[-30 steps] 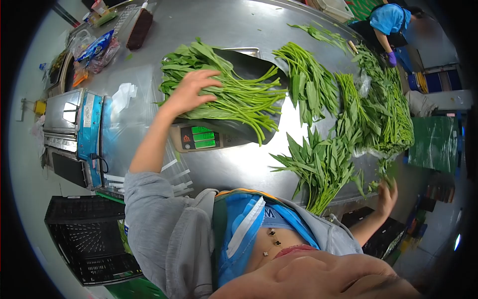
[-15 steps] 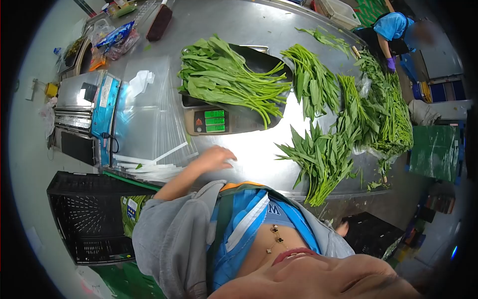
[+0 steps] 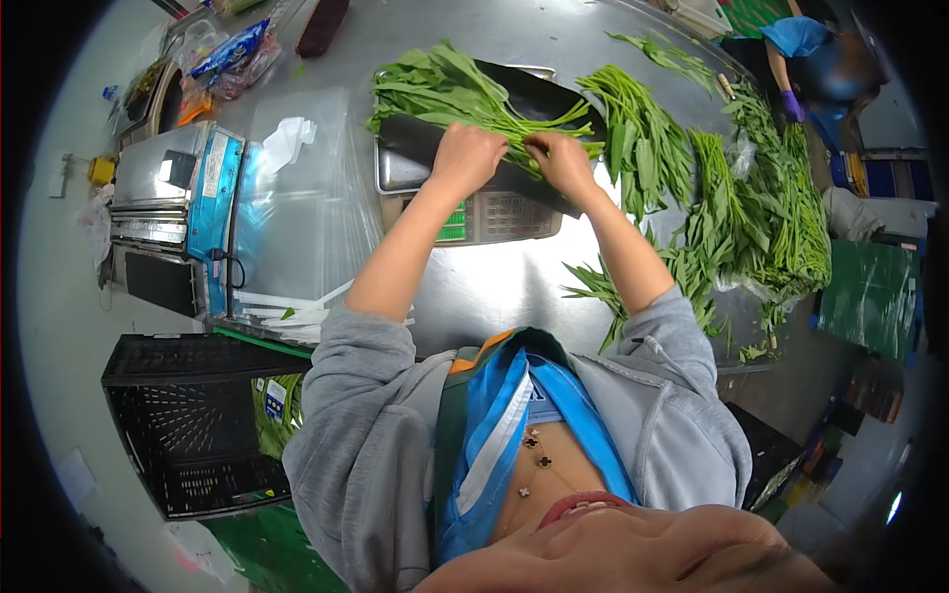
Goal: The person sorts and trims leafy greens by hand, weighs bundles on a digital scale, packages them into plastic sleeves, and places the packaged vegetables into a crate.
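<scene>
A bunch of water spinach (image 3: 450, 94) lies over a black sheet (image 3: 410, 138) on the digital scale (image 3: 509, 219), leaves to the left and stems to the right. My left hand (image 3: 470, 156) is closed at the near edge of the bunch, its fingers curled over the stems. Beside it, my right hand (image 3: 560, 161) pinches the stems nearer their cut ends. My left forearm partly covers the scale's green display (image 3: 453, 222). Another bunch (image 3: 643, 138) rests just right of the scale.
More greens pile up (image 3: 761, 208) along the table's right side. Clear plastic bags (image 3: 306, 188) and a blue-sided sealing machine (image 3: 203, 212) are at left, above a black crate (image 3: 193, 425). A co-worker's purple-gloved hand (image 3: 792, 106) is at the far right.
Both my hands have come onto the bunch on the scale; my left hand was above the table's near edge. The bunch is gathered farther back, baring the black sheet's near part.
</scene>
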A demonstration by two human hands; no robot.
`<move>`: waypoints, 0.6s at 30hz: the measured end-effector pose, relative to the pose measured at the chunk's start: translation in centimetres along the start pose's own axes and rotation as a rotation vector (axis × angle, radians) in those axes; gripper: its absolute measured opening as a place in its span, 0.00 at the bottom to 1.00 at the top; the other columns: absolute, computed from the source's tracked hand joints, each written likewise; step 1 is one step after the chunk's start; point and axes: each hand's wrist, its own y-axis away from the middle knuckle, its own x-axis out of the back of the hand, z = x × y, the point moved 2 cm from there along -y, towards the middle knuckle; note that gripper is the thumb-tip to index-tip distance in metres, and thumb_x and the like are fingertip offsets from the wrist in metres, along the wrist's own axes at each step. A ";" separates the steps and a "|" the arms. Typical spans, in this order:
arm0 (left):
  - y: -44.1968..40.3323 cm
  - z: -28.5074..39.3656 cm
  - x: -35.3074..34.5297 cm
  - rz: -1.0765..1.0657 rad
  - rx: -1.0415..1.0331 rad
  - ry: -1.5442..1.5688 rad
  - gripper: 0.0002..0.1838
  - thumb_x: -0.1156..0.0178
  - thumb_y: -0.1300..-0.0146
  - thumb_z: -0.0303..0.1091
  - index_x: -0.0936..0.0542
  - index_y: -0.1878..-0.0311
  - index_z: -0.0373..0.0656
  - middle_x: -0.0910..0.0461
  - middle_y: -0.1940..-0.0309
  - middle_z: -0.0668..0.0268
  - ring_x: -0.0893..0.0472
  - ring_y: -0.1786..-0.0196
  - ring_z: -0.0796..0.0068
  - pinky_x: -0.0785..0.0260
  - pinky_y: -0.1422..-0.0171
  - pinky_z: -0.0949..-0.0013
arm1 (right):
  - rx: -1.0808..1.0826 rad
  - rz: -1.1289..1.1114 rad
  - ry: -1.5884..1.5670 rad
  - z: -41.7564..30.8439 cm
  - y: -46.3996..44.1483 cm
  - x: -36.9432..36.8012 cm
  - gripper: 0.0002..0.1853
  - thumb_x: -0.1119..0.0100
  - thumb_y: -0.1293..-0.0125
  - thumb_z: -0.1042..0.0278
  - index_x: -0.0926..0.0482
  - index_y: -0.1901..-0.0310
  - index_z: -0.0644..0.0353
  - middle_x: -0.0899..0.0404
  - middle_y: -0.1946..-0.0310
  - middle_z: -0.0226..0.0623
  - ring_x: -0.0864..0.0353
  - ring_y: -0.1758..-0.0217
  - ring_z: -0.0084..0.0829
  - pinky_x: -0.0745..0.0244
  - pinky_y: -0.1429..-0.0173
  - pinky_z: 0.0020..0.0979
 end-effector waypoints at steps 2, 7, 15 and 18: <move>-0.1 -0.7 0.6 -0.168 0.020 -0.087 0.07 0.41 0.48 0.37 0.20 0.71 0.45 0.21 0.77 0.64 0.23 0.68 0.63 0.37 0.60 0.62 | -0.063 -0.412 0.122 0.0 -2.5 -0.9 0.12 0.41 0.47 0.65 0.20 0.61 0.54 0.20 0.64 0.39 0.21 0.60 0.41 0.28 0.57 0.37; 0.1 -1.8 -0.6 -0.225 -0.124 -0.145 0.18 0.36 0.54 0.37 0.22 0.57 0.44 0.22 0.60 0.66 0.26 0.56 0.65 0.38 0.53 0.63 | -0.022 -0.750 0.316 -0.2 -2.3 -1.7 0.13 0.40 0.50 0.64 0.19 0.60 0.52 0.20 0.67 0.41 0.22 0.60 0.42 0.27 0.56 0.38; 2.5 -2.6 -2.5 -0.405 -0.002 -0.058 0.23 0.36 0.53 0.39 0.24 0.52 0.44 0.26 0.57 0.68 0.30 0.53 0.67 0.43 0.47 0.62 | 0.062 -0.407 0.169 2.4 -2.3 -3.3 0.14 0.41 0.47 0.62 0.21 0.58 0.53 0.20 0.63 0.40 0.22 0.58 0.40 0.27 0.56 0.39; 3.2 -2.7 -2.9 -0.363 0.013 -0.026 0.22 0.36 0.52 0.39 0.24 0.52 0.44 0.26 0.56 0.68 0.30 0.52 0.66 0.44 0.45 0.61 | 0.019 -0.407 0.205 2.7 -2.7 -3.6 0.14 0.41 0.47 0.62 0.21 0.58 0.53 0.20 0.63 0.40 0.22 0.59 0.41 0.27 0.56 0.39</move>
